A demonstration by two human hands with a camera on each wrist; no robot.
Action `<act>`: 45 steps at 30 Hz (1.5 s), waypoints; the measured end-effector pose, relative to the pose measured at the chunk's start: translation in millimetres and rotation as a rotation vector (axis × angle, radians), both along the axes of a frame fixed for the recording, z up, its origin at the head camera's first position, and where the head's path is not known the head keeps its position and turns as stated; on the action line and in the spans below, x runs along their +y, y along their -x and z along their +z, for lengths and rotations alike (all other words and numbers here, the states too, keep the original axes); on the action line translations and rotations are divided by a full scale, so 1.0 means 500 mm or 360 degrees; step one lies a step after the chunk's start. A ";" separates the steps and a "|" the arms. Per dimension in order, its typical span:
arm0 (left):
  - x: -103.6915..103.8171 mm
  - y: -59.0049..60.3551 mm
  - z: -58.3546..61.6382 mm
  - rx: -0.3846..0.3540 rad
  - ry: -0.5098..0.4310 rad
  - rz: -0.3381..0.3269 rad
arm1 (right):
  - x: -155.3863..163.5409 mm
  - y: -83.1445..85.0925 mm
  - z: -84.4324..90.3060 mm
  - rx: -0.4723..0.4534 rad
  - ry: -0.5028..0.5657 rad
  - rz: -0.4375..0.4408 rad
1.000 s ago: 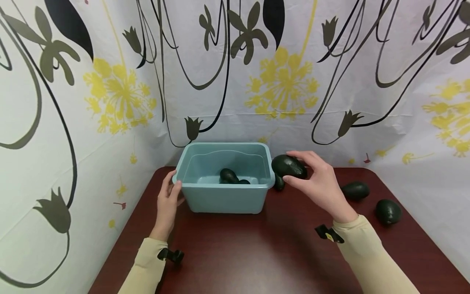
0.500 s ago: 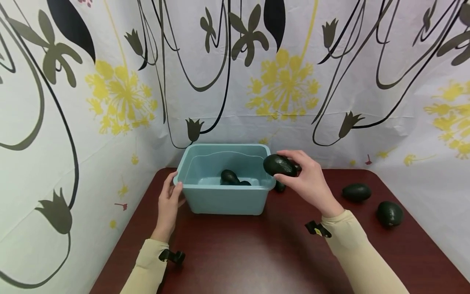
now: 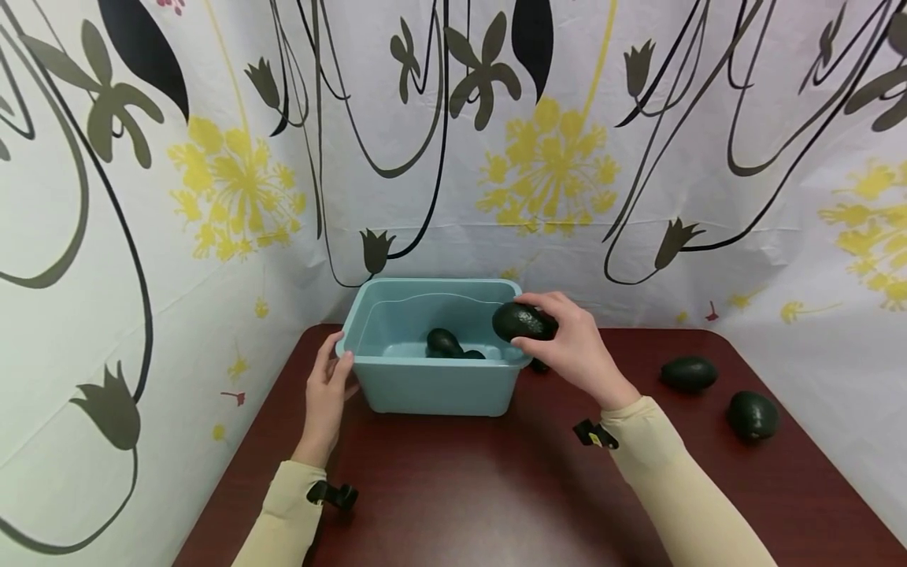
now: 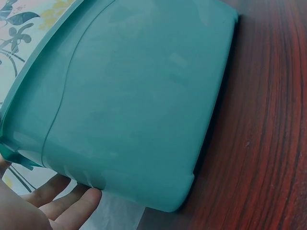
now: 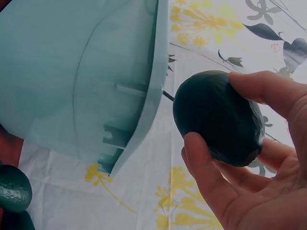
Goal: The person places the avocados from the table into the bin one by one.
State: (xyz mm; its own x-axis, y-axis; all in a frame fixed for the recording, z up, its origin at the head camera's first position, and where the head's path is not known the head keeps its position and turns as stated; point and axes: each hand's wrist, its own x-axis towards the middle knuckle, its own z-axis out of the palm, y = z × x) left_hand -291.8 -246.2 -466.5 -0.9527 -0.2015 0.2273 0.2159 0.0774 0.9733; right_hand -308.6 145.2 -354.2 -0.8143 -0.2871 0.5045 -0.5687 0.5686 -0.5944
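Grip: right hand [image 3: 572, 350] pinches one avocado [image 3: 520, 321] between thumb and fingertips, much of the skin exposed; hold looks secure. Position: near the bin's right end, off the table [image 3: 453, 488]; right-wrist view shows a gap between fruit and rim. Left hand [image 3: 326, 402] holds the blue-green bin [image 3: 439, 388] at its left end, fingertips against the outer wall.

Inside the bin: two dark avocados [image 3: 443, 342], the further-right one mostly hidden by the front wall. Two loose avocados [image 3: 689, 373] rest on the table to the right; at least one more avocado [image 3: 538, 366] sits partly hidden beside the bin.

Technique (judgement): carry the fruit over the rim with knuckles high, lower it near the floor before letting go, and set it beside the pair, not on top. Moderate pressure should suffice; smooth skin may slip. A firm left hand guards against sliding.
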 end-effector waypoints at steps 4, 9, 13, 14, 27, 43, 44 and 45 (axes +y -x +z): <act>-0.002 0.013 -0.019 0.0018 0.0022 0.0016 | -0.009 0.005 -0.006 -0.0039 -0.0038 0.0002; 0.000 0.015 -0.024 0.0048 0.0047 0.0019 | -0.020 0.012 -0.012 -0.0045 -0.0078 0.0008; -0.001 0.013 -0.021 0.0024 0.0026 0.0001 | -0.029 0.016 -0.014 -0.0037 -0.0127 0.0018; -0.002 0.012 -0.018 0.0017 0.0019 -0.0009 | -0.031 0.017 -0.015 -0.0035 -0.0140 0.0021; 0.013 -0.027 0.033 0.0019 0.0013 -0.0041 | -0.056 0.028 -0.022 -0.0030 -0.0251 0.0039; 0.011 -0.027 0.035 0.0025 0.0022 -0.0045 | -0.074 0.036 -0.031 -0.0005 -0.0308 0.0019; 0.011 -0.027 0.035 0.0028 0.0023 -0.0046 | -0.073 0.036 -0.031 0.0004 -0.0308 0.0012; 0.011 -0.026 0.034 0.0029 0.0025 -0.0047 | -0.072 0.035 -0.031 0.0016 -0.0307 0.0005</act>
State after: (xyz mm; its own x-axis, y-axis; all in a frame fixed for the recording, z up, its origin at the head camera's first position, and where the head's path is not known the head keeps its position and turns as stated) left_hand -278.8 -240.9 -449.3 -0.9539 -0.1694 0.2479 0.2363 0.0859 0.9679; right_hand -326.0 109.0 -369.8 -0.8084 -0.3820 0.4478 -0.5761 0.6695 -0.4689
